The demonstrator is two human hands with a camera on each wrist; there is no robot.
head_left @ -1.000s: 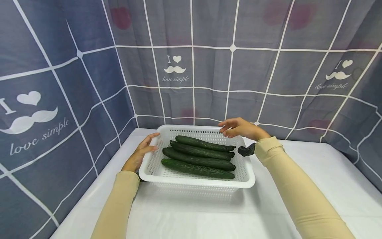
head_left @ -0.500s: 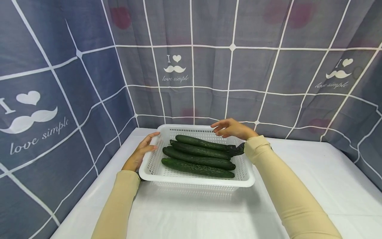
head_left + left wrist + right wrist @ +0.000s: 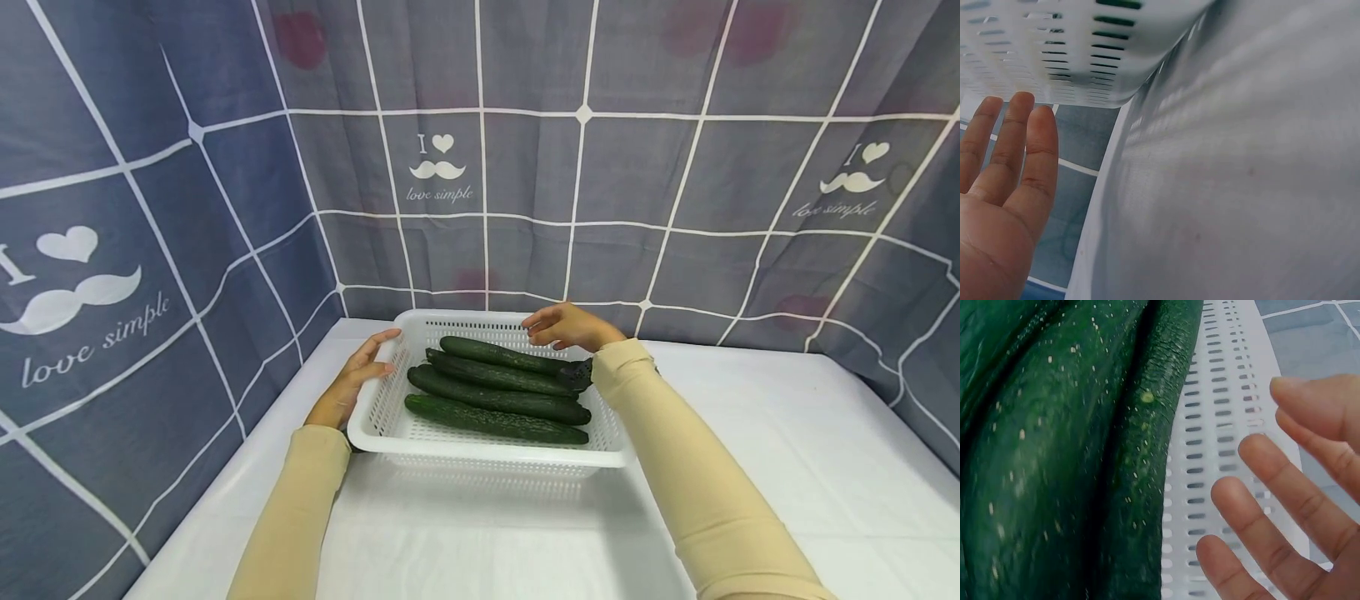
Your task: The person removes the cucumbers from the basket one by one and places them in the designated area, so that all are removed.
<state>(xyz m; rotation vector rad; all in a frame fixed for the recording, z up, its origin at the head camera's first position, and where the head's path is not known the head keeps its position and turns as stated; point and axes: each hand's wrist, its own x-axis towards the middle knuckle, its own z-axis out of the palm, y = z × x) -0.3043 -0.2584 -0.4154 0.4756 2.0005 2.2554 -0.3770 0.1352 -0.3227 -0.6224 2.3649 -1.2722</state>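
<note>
A white perforated plastic basket (image 3: 487,454) sits on the white cloth, holding several long dark-green cucumbers (image 3: 495,419) laid side by side. My left hand (image 3: 348,385) is at the basket's left rim. Its fingers (image 3: 1041,153) look straight in the left wrist view, with tips close to the outer wall; I cannot tell whether they touch it. My right hand (image 3: 573,327) hovers over the far right part of the basket, with nothing in its grasp. In the right wrist view its spread fingers (image 3: 1300,494) are apart from the nearest cucumber (image 3: 1147,437).
A grey-blue checked curtain (image 3: 525,175) with white lines and printed lettering hangs behind and along the left. White cloth (image 3: 765,417) covers the surface around the basket. A black wrist camera (image 3: 576,375) on my right arm covers some cucumber ends.
My right hand has moved left along the basket's far rim, its wrist now over the cucumbers' right ends. The left hand, basket and cucumbers have stayed in place.
</note>
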